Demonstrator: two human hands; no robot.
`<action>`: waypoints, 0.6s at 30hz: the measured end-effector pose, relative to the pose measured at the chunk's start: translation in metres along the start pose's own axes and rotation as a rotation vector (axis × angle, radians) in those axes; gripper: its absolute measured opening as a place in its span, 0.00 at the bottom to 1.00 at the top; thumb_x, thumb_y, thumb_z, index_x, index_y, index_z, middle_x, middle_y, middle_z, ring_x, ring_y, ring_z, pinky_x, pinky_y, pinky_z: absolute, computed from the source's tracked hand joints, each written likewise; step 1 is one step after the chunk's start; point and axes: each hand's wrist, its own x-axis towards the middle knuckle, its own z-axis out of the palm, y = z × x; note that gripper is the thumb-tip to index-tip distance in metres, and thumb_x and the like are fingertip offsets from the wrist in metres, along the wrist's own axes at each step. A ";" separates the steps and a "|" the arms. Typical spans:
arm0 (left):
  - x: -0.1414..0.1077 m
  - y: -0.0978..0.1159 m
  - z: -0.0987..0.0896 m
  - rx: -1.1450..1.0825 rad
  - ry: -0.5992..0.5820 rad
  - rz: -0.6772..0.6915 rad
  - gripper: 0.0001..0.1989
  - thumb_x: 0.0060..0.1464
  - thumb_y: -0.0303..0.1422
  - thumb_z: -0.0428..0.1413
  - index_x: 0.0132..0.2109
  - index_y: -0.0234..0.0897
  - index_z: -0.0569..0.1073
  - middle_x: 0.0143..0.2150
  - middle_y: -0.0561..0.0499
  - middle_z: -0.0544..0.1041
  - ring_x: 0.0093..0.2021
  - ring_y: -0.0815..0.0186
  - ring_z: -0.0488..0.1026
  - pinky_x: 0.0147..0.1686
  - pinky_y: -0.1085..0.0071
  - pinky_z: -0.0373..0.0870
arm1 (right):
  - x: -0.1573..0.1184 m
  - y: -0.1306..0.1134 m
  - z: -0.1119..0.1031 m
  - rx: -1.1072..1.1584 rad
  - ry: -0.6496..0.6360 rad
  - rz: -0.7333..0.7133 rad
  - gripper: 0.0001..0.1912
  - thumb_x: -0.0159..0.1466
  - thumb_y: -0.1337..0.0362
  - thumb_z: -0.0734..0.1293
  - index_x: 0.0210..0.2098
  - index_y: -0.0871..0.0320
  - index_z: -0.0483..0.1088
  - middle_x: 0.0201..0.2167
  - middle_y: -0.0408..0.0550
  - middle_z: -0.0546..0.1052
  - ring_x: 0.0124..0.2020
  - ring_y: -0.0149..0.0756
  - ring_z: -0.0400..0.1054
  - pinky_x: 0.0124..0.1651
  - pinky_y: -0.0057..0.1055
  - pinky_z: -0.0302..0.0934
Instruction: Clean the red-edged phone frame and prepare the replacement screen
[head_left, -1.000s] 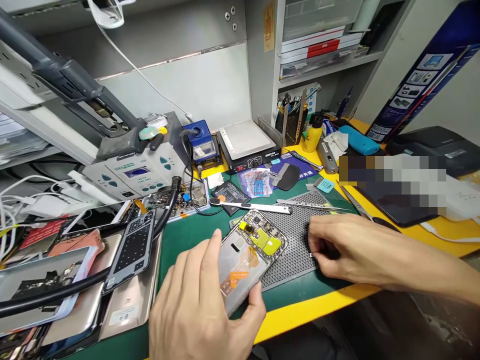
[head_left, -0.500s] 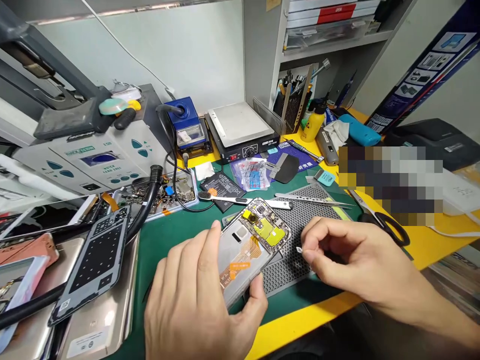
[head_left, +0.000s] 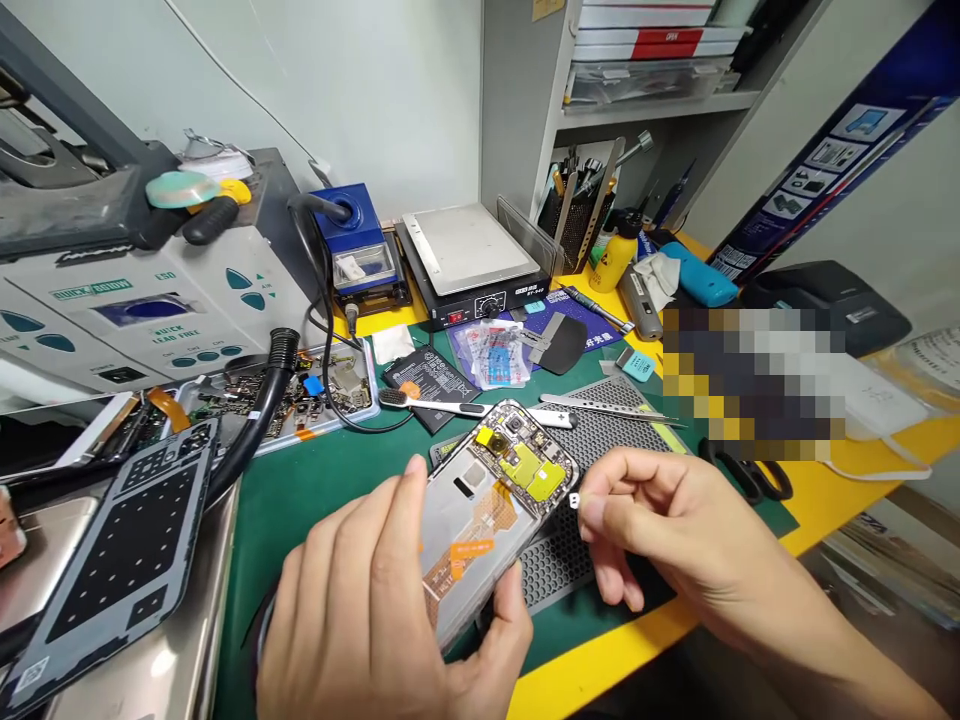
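My left hand [head_left: 375,590] is wrapped round an opened phone [head_left: 469,540], its back cover off and its tilted top end pointing away from me. Yellow-green film covers part of the circuit board [head_left: 534,475], and an orange-brown flex cable runs over the grey middle. Between the thumb and forefinger of my right hand [head_left: 660,525] is a small white frame-like piece [head_left: 574,500] with an opening in it. That piece is close beside the phone's upper right edge; whether it touches cannot be made out. Below the phone lies a grey perforated mat [head_left: 615,430].
Behind the phone lie a toothbrush [head_left: 450,404], tweezers [head_left: 600,408] and a black battery [head_left: 429,385]. Scissors [head_left: 750,470] rest at the right. A phone back cover [head_left: 127,560] and black hose [head_left: 259,430] are at the left, before a hot-air station [head_left: 165,310].
My right hand has brought the small white piece left, closer to the phone's edge, and its lower fingers have come into sight. The camera view has shifted slightly; my left hand keeps its hold.
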 end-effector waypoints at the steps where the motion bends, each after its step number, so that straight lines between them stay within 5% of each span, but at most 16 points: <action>1: 0.000 0.000 0.001 0.002 0.013 0.000 0.40 0.45 0.43 0.67 0.58 0.14 0.72 0.46 0.30 0.80 0.41 0.42 0.77 0.39 0.52 0.72 | 0.000 -0.001 0.000 0.010 0.004 -0.014 0.07 0.64 0.63 0.73 0.30 0.57 0.75 0.19 0.43 0.79 0.17 0.27 0.67 0.22 0.21 0.63; 18: -0.002 -0.002 0.001 0.010 0.052 -0.023 0.41 0.42 0.46 0.69 0.58 0.22 0.72 0.43 0.36 0.81 0.36 0.52 0.78 0.34 0.59 0.74 | 0.005 0.002 0.010 0.096 0.171 -0.083 0.13 0.62 0.56 0.75 0.29 0.57 0.74 0.16 0.40 0.74 0.17 0.26 0.63 0.20 0.21 0.53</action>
